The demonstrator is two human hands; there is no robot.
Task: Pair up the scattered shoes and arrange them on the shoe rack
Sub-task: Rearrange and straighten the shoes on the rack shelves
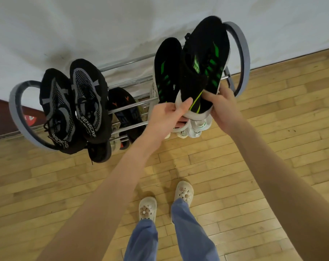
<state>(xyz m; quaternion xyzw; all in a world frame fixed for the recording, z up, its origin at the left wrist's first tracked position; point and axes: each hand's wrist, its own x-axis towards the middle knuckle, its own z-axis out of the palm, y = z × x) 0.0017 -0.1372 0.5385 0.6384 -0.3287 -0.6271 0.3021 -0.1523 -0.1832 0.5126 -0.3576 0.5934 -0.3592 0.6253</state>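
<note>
My left thumb lies across the white heel of the black-and-green shoe [203,63], with the other fingers curled beneath its sole, so my left hand [166,114] is gripping that heel from the left side. My right hand [223,108] wraps the same heel from the right, fingers closed around the white sole edge, the fingertips hidden behind the shoe. Both wrists are bent slightly upward and both forearms stretch forward and converge from the bottom corners of the view towards the heel.

The shoe I hold points toe-up and away from me, over the right end of the shoe rack [241,53], close to its grey hoop-shaped end frame. Just to its left, touching or nearly touching, its matching shoe [166,70] lies on the top chrome bars, toe towards the white wall [103,25].

At the left end of the top tier sits a black-and-grey pair [75,104], side by side, heels towards me. Lower tiers hold a dark shoe with orange marks [125,110] and white shoes [195,129] beneath my hands.

Below, my cream clogs [165,200] stand on the wooden floor [273,147].
</note>
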